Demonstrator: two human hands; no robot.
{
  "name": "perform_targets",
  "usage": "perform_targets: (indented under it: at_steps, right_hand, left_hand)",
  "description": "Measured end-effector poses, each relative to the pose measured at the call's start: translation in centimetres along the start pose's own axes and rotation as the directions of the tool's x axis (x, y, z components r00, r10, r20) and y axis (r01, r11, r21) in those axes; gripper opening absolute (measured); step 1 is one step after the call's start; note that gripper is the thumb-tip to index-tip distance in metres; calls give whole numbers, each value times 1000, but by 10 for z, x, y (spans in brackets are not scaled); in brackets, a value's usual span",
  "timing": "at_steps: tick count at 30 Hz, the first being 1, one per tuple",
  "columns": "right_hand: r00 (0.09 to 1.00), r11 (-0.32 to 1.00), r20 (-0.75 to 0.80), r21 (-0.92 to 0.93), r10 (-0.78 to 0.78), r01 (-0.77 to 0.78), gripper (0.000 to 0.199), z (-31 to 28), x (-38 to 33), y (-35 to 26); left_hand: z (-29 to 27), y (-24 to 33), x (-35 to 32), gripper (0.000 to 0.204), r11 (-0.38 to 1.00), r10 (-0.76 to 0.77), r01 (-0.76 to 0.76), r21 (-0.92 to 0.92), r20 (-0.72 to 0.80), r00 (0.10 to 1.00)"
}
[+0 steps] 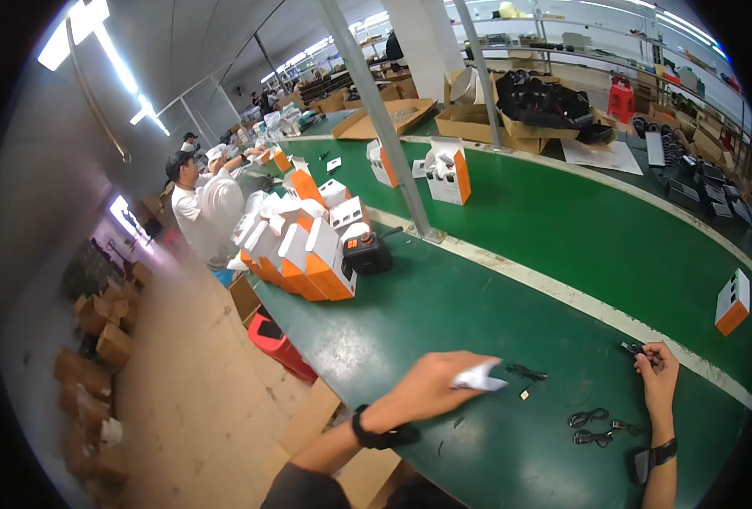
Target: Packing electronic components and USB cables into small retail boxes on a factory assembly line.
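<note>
Hands work at the near edge of a long green work table (512, 212). The left hand (431, 386) is closed in a pinch on a small white folded packet, paper or plastic (480, 377), its thumb and fingers curled round the near end so that the packet juts out toward the right hand. The right hand (658, 373) is drawn together round a small black cable end or connector (632, 348) held at its fingertips; how firmly it grips cannot be told. Between the two hands, just beyond the white packet, lies a loose thin black cable with a pale plug (524, 375), and nearer the body, below and inboard of the right hand, lie two more coiled black cables (595, 426), apart from both hands. In my judgement the step in hand is bringing cable and packet together; done well, it calls for the packet mouth to be kept open and steady while the coil is kept tight, so no loop snags. Well beyond the left hand stands a row of white and orange cartons (308, 254); one such carton (732, 302) stands alone beyond the right hand. A co-worker in a white shirt (202, 208) works far up the table.
</note>
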State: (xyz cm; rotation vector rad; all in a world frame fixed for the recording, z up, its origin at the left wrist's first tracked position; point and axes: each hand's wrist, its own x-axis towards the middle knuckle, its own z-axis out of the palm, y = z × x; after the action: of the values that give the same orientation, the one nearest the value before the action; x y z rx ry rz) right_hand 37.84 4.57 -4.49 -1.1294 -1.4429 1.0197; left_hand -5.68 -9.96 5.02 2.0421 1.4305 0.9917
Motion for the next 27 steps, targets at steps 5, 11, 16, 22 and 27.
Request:
perform_targets:
  at_steps: [5,11,16,22,27]
  right_hand:
    - [996,999,81,-27,44,-42,14,5,4,11]
    - [999,990,-39,-143,4,-9,15,-15,2,3]
    - [994,993,-104,-114,19,-30,20,-10,6,12]
    - [981,1000,-190,8,29,-28,17,5,-14,-3]
    - [981,970,-156,232,116,-78,18,30,-17,-29]
  left_hand:
    - [-55,-30,-112,23,826,-561,433,-360,-593,578]
    - [-26,-163,-275,25,677,-618,506,-535,-786,-6]
    - [78,-344,-455,34,418,-725,791,-447,-689,-6]
    - [105,-388,-434,129,232,-780,633,-739,-530,-332]
    - [-17,-352,-371,84,553,-473,663,-504,-845,-248]
